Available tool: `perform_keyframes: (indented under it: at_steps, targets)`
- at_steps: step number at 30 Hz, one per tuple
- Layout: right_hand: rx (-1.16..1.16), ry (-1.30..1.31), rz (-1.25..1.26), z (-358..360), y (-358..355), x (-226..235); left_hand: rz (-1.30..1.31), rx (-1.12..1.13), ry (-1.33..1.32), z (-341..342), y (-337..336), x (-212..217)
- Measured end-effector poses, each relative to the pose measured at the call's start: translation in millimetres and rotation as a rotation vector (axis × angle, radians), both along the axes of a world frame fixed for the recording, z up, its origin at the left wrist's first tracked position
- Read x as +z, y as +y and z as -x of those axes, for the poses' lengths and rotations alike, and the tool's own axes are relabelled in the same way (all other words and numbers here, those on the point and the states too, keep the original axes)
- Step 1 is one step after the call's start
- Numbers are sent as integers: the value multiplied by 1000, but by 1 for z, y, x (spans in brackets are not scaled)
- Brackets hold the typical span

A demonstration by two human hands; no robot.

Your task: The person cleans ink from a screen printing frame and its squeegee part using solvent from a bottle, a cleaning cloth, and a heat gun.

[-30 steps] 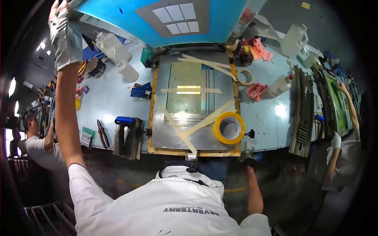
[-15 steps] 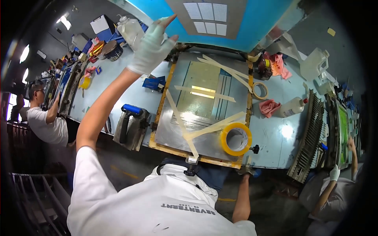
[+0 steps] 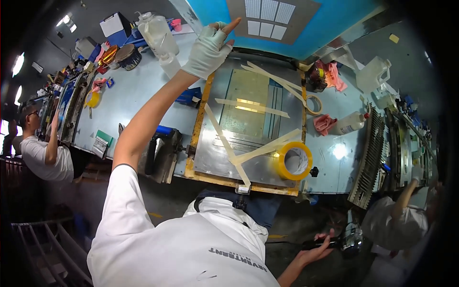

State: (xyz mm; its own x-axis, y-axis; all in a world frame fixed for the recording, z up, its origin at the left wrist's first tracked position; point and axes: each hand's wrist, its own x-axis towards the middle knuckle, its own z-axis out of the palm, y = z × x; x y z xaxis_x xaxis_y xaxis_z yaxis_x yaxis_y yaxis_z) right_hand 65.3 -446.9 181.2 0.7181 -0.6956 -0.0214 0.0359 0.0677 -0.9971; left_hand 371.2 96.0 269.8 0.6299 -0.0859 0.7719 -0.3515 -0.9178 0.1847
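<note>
My left hand (image 3: 206,51), in a white glove with bare fingertips, is raised at the lower left corner of a tilted-up blue printing screen (image 3: 201,7). Its index finger points out, with the thumb apart. Whether it touches the frame is unclear. Low on the right, my bare right hand (image 3: 316,251) is closed round the black handle of a hair dryer (image 3: 353,239) with a shiny silver head. A cord trails left from it. Between my arms lies a metal plate (image 3: 210,160) in a wooden frame, with a translucent yellowish sheet (image 3: 246,88) and crossed masking tape strips (image 3: 265,147) on it.
A yellow tape roll (image 3: 282,160) sits at the plate's front right corner. Right of it are a masking tape roll (image 3: 319,109), a pink cloth (image 3: 325,124), a bottle (image 3: 351,123) and a toothed metal rack (image 3: 368,160). Jugs (image 3: 155,33) stand left. Co-workers flank the table.
My right hand has moved right from the table's front edge and now holds the hair dryer. My left hand stays raised near the screen. The whole view has shifted a little.
</note>
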Motion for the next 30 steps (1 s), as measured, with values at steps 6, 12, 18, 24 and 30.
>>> perform_keyframes:
  at_steps: [6,12,18,24,30]
  targets:
    - [607,-328,-90,-80,114,91,5,19,-25,-1,-3,-3]
    - [1063,-399,-42,-154,202,128,37,46,-37,-2,1,-7]
    - [1141,-323,3,-177,241,132,30,36,-60,-8,-5,-7]
    - [1142,-336,6,-180,252,136,81,-4,-75,-7,-4,-7]
    - [1152,-316,-12,-180,252,134,124,-65,-86,-11,-1,-10]
